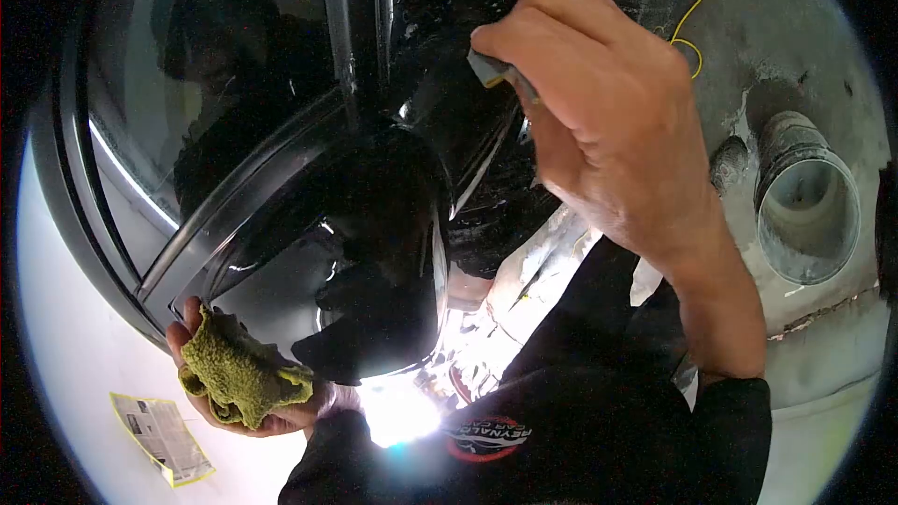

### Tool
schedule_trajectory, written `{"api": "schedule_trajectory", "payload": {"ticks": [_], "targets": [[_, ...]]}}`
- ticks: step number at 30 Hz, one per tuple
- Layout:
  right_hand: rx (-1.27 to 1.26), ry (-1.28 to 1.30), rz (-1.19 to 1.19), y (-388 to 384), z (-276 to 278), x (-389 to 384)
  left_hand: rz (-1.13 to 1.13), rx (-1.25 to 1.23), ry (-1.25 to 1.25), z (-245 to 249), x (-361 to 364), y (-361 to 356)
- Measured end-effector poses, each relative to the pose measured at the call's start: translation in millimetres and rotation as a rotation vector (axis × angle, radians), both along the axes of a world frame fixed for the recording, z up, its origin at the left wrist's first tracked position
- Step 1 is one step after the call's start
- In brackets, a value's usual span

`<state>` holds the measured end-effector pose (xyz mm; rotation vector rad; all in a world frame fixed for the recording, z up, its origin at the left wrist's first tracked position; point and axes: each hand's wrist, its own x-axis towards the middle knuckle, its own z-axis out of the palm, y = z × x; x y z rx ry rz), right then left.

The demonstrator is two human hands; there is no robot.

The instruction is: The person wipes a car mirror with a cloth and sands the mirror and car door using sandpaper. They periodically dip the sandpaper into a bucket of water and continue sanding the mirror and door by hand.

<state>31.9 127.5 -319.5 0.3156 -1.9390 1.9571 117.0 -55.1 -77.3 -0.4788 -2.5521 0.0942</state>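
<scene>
A yellow-green microfiber cloth (241,369) lies bunched in my left hand (281,425), whose fingers curl round it beside the black side mirror (374,252) of a car. My right hand (608,103) is raised over the glossy black door panel (440,47), thumb and fingers pinching a small grey block (488,67) with a yellowish edge. Part of this block is hidden behind the fingers. The mirror housing sits between my two hands, and the car's side window (224,65) is to its upper left.
A dirty bucket (809,215) stands on the grey floor at the right. A yellow cord (700,5) loops near the top right. Printed paper with yellow edges (161,437) is at the lower left. Bright light glares below the mirror.
</scene>
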Motion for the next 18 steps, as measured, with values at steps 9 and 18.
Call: {"api": "schedule_trajectory", "payload": {"ticks": [9, 18], "targets": [[0.059, 0.026, 0.112, 9.3, 7.6, -17.0, 0.167, 0.104, -0.009, 10.7, 7.0, -0.4], [0.108, 0.118, 0.133, 8.1, 14.9, -31.0, 0.218, 0.209, -0.010, 12.9, 10.8, -3.6]]}}
